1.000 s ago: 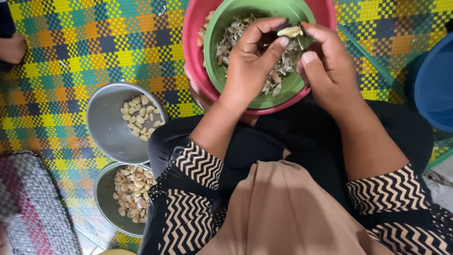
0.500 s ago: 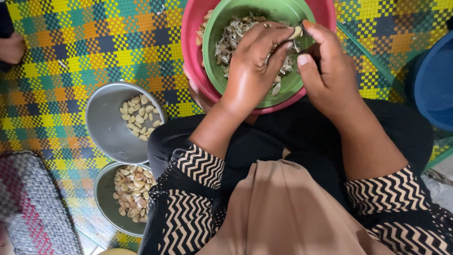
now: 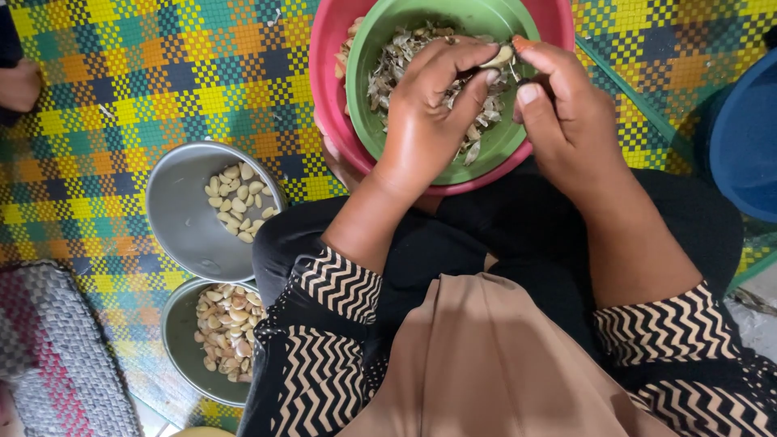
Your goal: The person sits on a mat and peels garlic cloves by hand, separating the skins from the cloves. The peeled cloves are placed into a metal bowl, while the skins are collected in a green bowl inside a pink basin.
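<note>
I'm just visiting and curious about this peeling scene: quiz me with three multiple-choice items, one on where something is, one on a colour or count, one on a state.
1. Where does the green bowl sit?
A. inside the pink bowl
B. on the grey rug
C. inside a metal bowl

2. How many metal bowls lie on the mat?
A. one
B. two
C. four

3. What is the clove doing?
A. lying in a metal bowl
B. lying on the mat
C. held between the left hand and right hand

Answers: 1 A, the pink rim rings the green one. 2 B, upper bowl and lower bowl. 3 C, both hands' fingertips pinch it.
</note>
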